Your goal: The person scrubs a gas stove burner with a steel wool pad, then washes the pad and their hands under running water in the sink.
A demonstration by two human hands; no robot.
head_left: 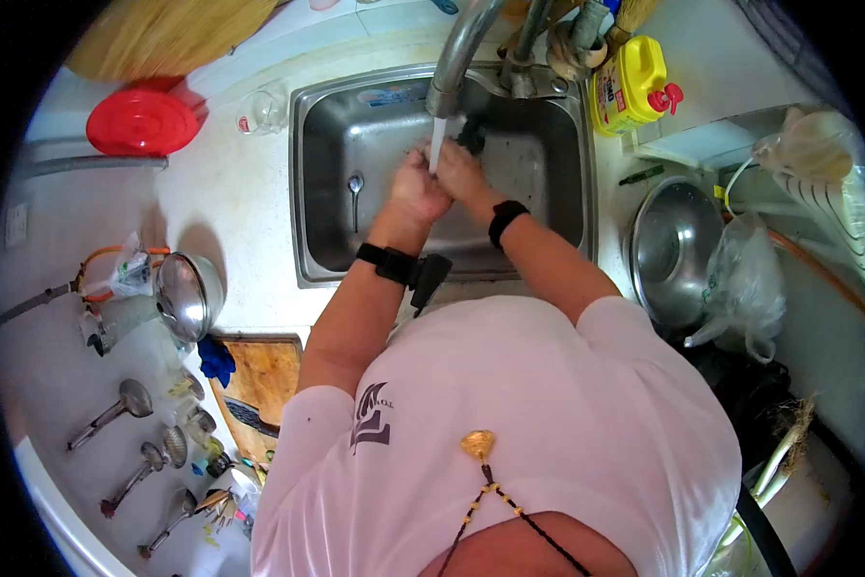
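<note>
My left hand [421,189] and my right hand [462,173] are together over the sink [533,216], in the stream of water [438,139] falling from the faucet [445,91]. The fingers of both hands are curled inward against each other. Whatever lies between them, if anything, is hidden by the water and the hands. Just beyond my right hand, a dark clump [471,136] rests in the basin. A small metal spoon [355,200] lies on the sink floor left of my hands.
Right of the sink are a yellow pump bottle [629,85], a metal bowl [677,252] and a plastic bag [746,284]. On the left stand a clear glass [260,113], a red plastic basin [140,123] and a lidded pot [186,296]. A wooden cutting board [267,370] lies lower left.
</note>
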